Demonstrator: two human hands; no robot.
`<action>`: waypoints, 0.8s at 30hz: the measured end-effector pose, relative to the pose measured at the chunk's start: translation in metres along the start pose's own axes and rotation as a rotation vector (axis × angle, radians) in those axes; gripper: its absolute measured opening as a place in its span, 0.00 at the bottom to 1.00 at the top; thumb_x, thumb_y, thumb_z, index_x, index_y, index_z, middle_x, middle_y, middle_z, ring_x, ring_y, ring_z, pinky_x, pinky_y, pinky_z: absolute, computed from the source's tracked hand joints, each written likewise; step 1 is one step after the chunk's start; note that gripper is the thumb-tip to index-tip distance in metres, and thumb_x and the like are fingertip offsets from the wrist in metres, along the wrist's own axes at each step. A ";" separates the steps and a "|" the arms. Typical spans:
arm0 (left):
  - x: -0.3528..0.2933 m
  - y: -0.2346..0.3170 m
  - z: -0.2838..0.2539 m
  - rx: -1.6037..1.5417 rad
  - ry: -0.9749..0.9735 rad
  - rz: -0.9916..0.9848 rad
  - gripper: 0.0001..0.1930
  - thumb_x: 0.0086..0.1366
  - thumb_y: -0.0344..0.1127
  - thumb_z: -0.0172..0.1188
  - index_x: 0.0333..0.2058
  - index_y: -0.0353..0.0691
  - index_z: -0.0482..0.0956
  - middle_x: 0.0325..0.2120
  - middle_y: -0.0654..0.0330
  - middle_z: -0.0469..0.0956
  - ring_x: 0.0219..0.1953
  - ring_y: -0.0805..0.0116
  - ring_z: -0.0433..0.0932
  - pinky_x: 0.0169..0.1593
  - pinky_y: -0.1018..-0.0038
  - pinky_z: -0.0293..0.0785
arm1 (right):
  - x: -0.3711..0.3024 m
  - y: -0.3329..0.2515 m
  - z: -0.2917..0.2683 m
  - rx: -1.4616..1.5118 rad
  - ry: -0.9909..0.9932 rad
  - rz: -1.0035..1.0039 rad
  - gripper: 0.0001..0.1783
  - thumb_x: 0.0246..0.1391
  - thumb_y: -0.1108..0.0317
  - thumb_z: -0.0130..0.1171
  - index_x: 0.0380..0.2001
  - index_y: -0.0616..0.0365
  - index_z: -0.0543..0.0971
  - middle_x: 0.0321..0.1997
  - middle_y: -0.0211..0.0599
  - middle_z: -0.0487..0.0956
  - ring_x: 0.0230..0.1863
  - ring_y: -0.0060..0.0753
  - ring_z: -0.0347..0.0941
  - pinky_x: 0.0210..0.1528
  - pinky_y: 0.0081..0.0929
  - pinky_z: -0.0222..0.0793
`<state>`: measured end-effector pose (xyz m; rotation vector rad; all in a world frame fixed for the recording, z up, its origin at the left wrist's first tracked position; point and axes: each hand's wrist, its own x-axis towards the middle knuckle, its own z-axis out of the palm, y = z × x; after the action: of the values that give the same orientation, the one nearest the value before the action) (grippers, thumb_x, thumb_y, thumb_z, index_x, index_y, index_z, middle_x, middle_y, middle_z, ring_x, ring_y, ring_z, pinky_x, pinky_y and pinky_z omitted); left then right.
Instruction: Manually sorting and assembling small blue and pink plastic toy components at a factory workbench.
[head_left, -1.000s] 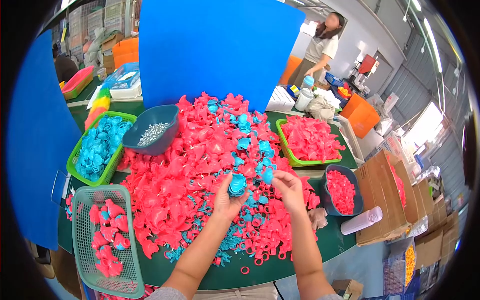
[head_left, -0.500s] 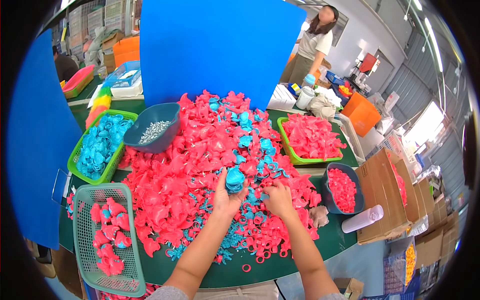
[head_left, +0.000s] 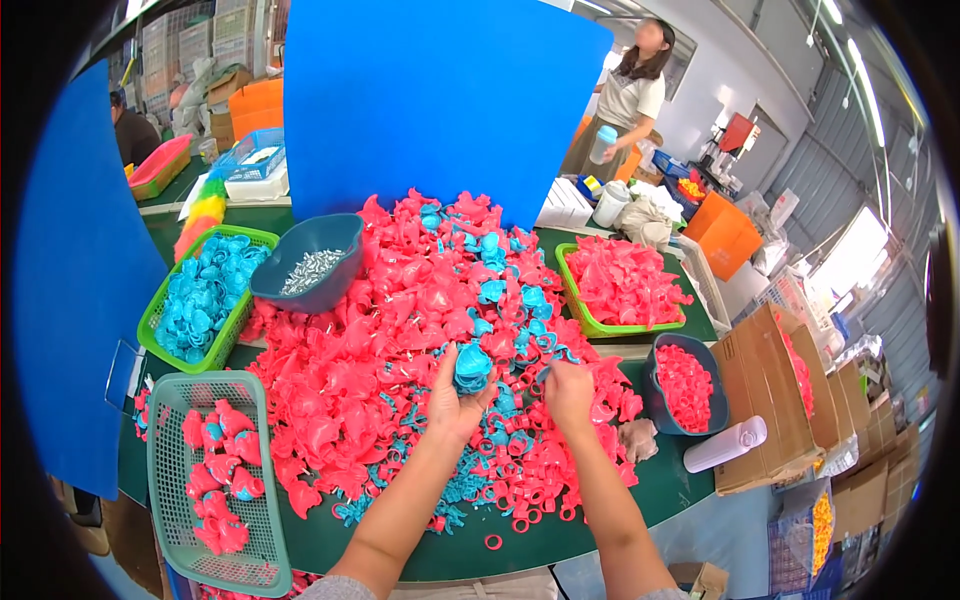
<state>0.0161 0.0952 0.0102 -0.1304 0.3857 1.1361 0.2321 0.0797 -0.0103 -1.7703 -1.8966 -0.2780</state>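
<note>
My left hand is closed around a blue cup-shaped plastic piece, held over the middle of the heap. To its right, my right hand has its fingers bent together, with a bit of blue at the fingertips; what they hold is too small to make out. Under both hands spreads a big heap of pink plastic parts, with small pink rings and small blue branched pieces toward the near side. More blue curved pieces lie on the heap beyond my hands.
At left stand a green basket of blue pieces, a dark bowl of metal pins and a teal basket with pink-and-blue assemblies. At right are a green tray, a dark tub, a lilac bottle and a cardboard box.
My right hand has shifted slightly right and its fingers have drawn in. The left keeps hold of the blue piece. At the back, a person has lifted a blue-lidded cup.
</note>
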 end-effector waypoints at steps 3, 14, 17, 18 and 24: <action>0.001 -0.005 -0.002 0.092 -0.017 0.022 0.19 0.58 0.52 0.63 0.37 0.43 0.77 0.31 0.59 0.80 0.35 0.56 0.81 0.32 0.65 0.83 | 0.021 -0.040 -0.025 0.793 0.191 0.281 0.12 0.49 0.71 0.58 0.38 0.61 0.80 0.33 0.45 0.81 0.27 0.43 0.78 0.35 0.36 0.73; -0.013 -0.003 0.004 0.002 -0.052 -0.008 0.20 0.60 0.54 0.60 0.39 0.42 0.77 0.34 0.59 0.80 0.36 0.61 0.80 0.33 0.70 0.81 | 0.029 -0.090 -0.063 1.080 0.252 0.223 0.12 0.57 0.74 0.55 0.44 0.64 0.77 0.43 0.37 0.77 0.45 0.27 0.74 0.48 0.23 0.69; -0.012 0.015 -0.003 -0.074 -0.067 -0.008 0.22 0.60 0.56 0.59 0.39 0.42 0.77 0.34 0.56 0.79 0.39 0.56 0.79 0.29 0.68 0.83 | 0.003 -0.076 -0.052 1.157 0.281 0.285 0.10 0.59 0.76 0.52 0.43 0.67 0.76 0.41 0.36 0.78 0.43 0.23 0.73 0.46 0.22 0.69; -0.014 0.023 -0.007 -0.144 -0.096 -0.004 0.22 0.59 0.57 0.59 0.39 0.42 0.77 0.35 0.56 0.79 0.40 0.56 0.79 0.29 0.67 0.83 | -0.006 -0.072 -0.044 1.167 0.303 0.321 0.10 0.59 0.75 0.52 0.43 0.66 0.77 0.41 0.34 0.78 0.42 0.21 0.73 0.46 0.20 0.69; -0.035 0.105 -0.001 -0.217 -0.135 0.354 0.20 0.59 0.57 0.58 0.36 0.45 0.77 0.32 0.59 0.78 0.34 0.59 0.79 0.30 0.68 0.82 | -0.052 -0.038 -0.003 0.941 0.498 0.331 0.07 0.57 0.78 0.52 0.37 0.68 0.78 0.36 0.39 0.79 0.37 0.27 0.75 0.41 0.22 0.71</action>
<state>-0.0913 0.1092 0.0315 -0.1790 0.1671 1.5273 0.1960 0.0283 -0.0263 -1.1685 -1.0610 0.2505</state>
